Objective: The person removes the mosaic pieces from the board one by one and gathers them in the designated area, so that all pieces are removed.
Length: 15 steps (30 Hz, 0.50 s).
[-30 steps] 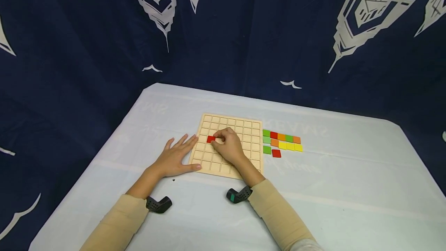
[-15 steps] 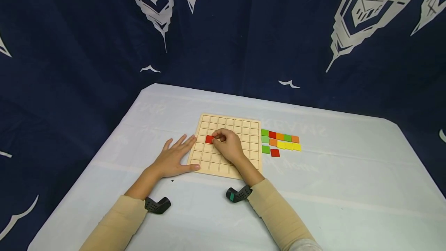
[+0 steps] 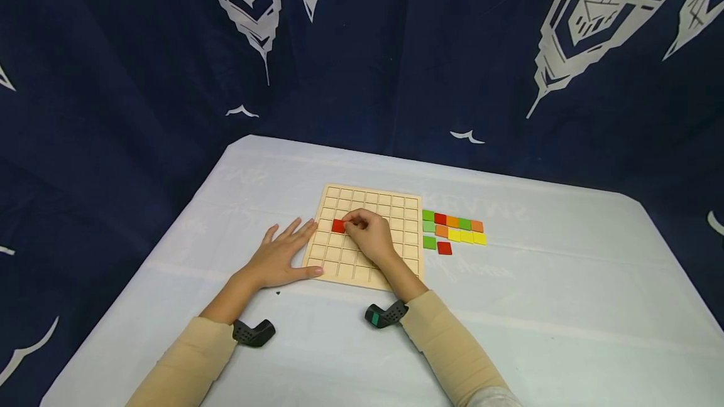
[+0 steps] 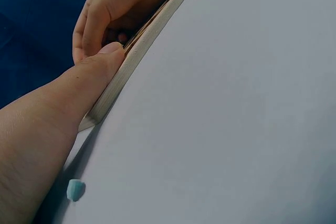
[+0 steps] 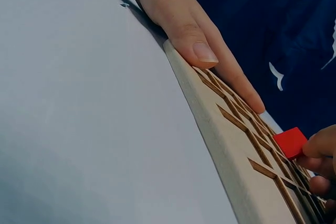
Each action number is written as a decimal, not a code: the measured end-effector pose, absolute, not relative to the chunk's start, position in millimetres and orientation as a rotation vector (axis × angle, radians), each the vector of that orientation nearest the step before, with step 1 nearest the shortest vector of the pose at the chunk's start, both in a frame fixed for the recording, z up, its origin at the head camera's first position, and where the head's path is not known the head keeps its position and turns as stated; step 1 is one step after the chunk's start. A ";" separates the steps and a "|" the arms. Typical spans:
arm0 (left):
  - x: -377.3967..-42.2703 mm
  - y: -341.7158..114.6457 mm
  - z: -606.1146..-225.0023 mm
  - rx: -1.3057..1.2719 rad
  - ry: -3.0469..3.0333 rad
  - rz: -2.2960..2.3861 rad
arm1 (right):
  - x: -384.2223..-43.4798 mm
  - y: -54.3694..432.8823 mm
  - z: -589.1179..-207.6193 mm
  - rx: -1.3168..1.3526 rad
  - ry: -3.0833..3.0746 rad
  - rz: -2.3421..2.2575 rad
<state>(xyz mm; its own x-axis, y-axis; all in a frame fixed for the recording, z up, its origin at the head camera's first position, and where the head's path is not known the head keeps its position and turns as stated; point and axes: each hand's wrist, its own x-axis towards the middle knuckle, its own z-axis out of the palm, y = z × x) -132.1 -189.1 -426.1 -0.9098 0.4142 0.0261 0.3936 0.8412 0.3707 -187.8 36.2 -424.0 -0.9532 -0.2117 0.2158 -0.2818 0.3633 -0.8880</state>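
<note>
A square wooden board [image 3: 370,198] with a grooved grid lies on the table. Over its left part, my right hand [image 3: 372,238] pinches a flat red square tile [image 5: 290,143] by one edge between thumb and finger. The tile sits tilted at the grid in the right wrist view; whether it touches the grooves is hard to tell. Spread along the board's left side, my left hand [image 3: 279,259] rests with straight fingers. Its thumb [image 4: 97,69] presses on the near left corner of the board.
To the board's right lie rows of coloured tiles: green [image 3: 428,215], orange [image 3: 442,231], yellow [image 3: 466,237] and a separate red one [image 3: 444,249]. A small dark speck [image 3: 278,293] lies on the white tabletop [image 3: 543,281]. A dark blue curtain [image 3: 362,80] hangs behind.
The whole head view has shifted slightly left. Both hands keep their places on the board, and the right hand still pinches the red tile in the same area.
</note>
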 end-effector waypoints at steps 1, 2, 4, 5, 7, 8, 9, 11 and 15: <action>-132.0 -189.3 -426.0 0.651 2.962 0.580 | -187.7 36.2 -423.7 0.453 -2.540 1.684; -132.0 -189.4 -425.9 0.652 2.963 0.582 | -187.8 36.3 -423.4 0.446 -2.540 1.692; -131.9 -189.3 -425.9 0.656 2.964 0.589 | -187.6 36.9 -422.1 0.433 -2.535 1.713; -132.0 -189.2 -425.9 0.658 2.965 0.592 | -187.7 37.4 -421.6 0.422 -2.530 1.723; -132.0 -188.7 -426.1 0.662 2.964 0.598 | -187.7 38.9 -419.9 0.406 -2.520 1.742; -132.0 -188.2 -426.1 0.663 2.961 0.601 | -187.9 40.0 -419.2 0.399 -2.518 1.748; -132.0 -187.8 -426.0 0.663 2.959 0.605 | -187.9 41.3 -418.2 0.391 -2.515 1.757; -131.9 -187.4 -425.7 0.663 2.957 0.603 | -187.9 44.2 -416.9 0.380 -2.516 1.768; -131.6 -187.4 -424.8 0.654 2.959 0.595 | -187.3 51.1 -414.7 0.367 -2.516 1.777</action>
